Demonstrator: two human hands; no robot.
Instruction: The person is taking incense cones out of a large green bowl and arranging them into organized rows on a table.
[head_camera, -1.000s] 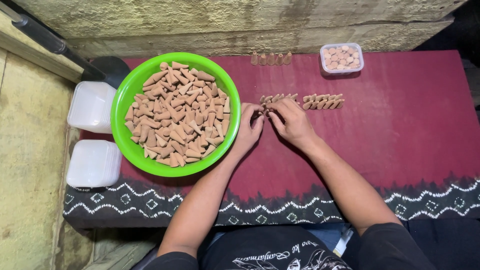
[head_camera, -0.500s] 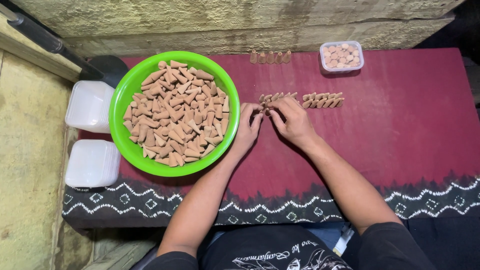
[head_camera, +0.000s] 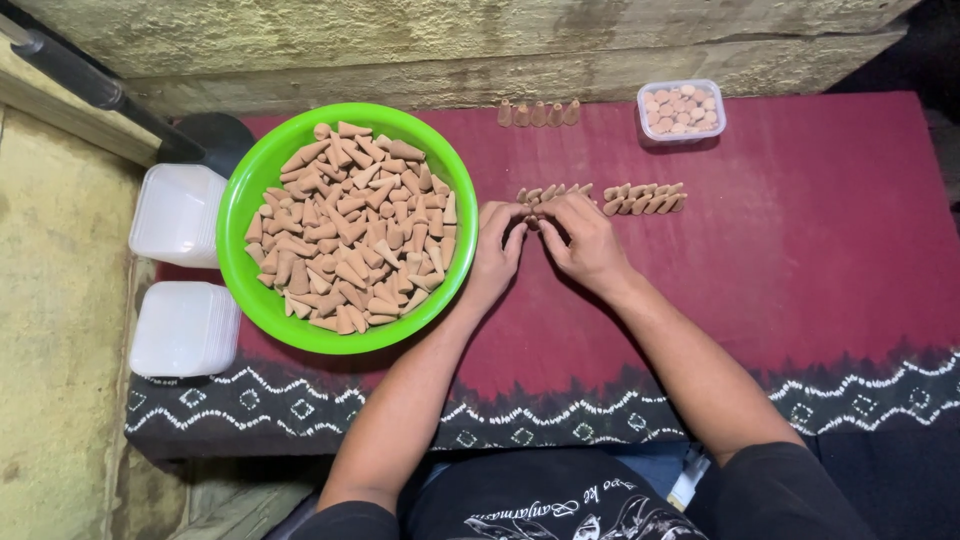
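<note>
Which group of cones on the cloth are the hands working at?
The lying row right of the green bowl: left hand and right hand meet at it. The second row and standing row lie apart.

Bare forearms; short black sleeves; black shirt, white script and graphic print.

1. Low table covered by a dark red cloth (head_camera: 800, 260) with a black-and-white patterned hem.
2. On it: big green bowl (head_camera: 250, 200) of brown cones, left.
3. Two short rows of cones (head_camera: 645, 197) mid-cloth, another row (head_camera: 538, 113) at the back.
4. Small clear tub (head_camera: 682, 110) of cones, back right.
</note>
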